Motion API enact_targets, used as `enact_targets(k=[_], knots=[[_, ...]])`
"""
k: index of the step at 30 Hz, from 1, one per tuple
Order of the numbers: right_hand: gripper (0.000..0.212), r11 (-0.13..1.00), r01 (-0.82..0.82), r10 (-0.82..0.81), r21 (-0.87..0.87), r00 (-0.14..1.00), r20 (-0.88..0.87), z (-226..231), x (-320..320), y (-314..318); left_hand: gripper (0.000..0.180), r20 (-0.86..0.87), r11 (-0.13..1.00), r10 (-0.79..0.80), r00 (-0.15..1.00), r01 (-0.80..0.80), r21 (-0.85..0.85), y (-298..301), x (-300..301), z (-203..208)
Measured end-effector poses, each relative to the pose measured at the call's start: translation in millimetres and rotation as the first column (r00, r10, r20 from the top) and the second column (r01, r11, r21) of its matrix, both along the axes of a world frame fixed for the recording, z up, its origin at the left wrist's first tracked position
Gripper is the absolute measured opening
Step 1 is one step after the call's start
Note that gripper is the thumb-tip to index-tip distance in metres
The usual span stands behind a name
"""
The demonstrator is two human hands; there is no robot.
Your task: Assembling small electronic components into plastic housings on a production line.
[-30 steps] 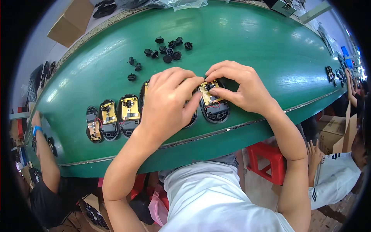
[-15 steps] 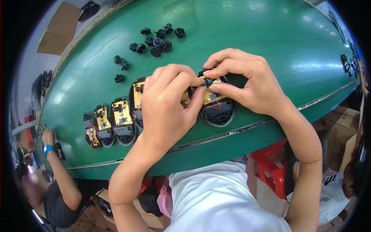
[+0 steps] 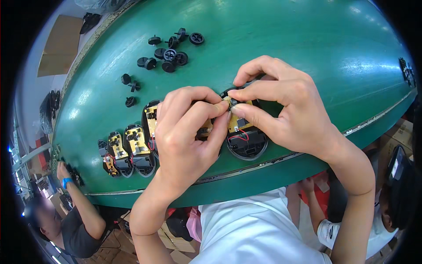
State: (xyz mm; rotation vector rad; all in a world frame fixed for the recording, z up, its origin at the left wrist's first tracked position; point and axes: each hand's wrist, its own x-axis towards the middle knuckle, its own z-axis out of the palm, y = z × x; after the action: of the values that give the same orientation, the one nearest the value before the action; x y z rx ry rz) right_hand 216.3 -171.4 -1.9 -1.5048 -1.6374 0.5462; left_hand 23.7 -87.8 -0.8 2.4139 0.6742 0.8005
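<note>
An opened computer mouse (image 3: 248, 148) lies on the green table in front of me, its yellow circuit board (image 3: 245, 118) and red wires showing. Over the upper part of this board, my left hand (image 3: 182, 130) and my right hand (image 3: 292, 103) meet fingertip to fingertip. Between them they pinch a small black scroll wheel (image 3: 234, 102), mostly covered by the fingers; whether it touches the board cannot be seen. To the left stand several more opened mice (image 3: 140, 143) in a row, some partly behind my left hand.
Loose black scroll wheels (image 3: 169, 54) lie scattered at the far left of the table (image 3: 272, 35). A metal-edged rim (image 3: 259, 168) runs along its near side. A co-worker's arm (image 3: 83, 207) reaches onto the left end; another person (image 3: 347, 229) sits at right. Dark parts (image 3: 406, 71) lie far right.
The view has shifted slightly. My fingers have closed further over the scroll wheel, which now shows less and sits over the circuit board. Both hands remain at the same mouse.
</note>
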Motion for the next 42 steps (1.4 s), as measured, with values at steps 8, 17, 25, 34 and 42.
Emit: enact_targets(k=[8, 17, 25, 34, 42], knots=[[0.013, 0.999, 0.028, -0.029, -0.017, 0.996, -0.082, 1, 1, 6, 0.018, -0.044, 0.998, -0.034, 0.998, 0.036, 0.048, 2, 1, 4], [0.014, 0.997, 0.075, -0.079, -0.036, 0.989, -0.122, 1, -4, 10, 0.016, -0.013, 0.998, -0.022, 1.000, 0.023, 0.063, -1, 2, 1], [0.020, 0.991, 0.121, -0.127, -0.051, 0.981, -0.149, -1, -3, 14, 0.019, 0.019, 0.999, 0.001, 1.000, -0.002, 0.032, -3, 5, -3], [0.018, 0.993, 0.112, -0.112, 0.020, 0.993, -0.031, 5, -7, 19, 0.016, -0.027, 0.999, -0.013, 1.000, 0.014, 0.047, -3, -2, 8], [0.027, 0.990, 0.144, -0.142, -0.009, 0.982, 0.121, 27, 2, 60, 0.021, 0.043, 0.995, -0.067, 0.997, 0.064, 0.071, 8, -39, 36]])
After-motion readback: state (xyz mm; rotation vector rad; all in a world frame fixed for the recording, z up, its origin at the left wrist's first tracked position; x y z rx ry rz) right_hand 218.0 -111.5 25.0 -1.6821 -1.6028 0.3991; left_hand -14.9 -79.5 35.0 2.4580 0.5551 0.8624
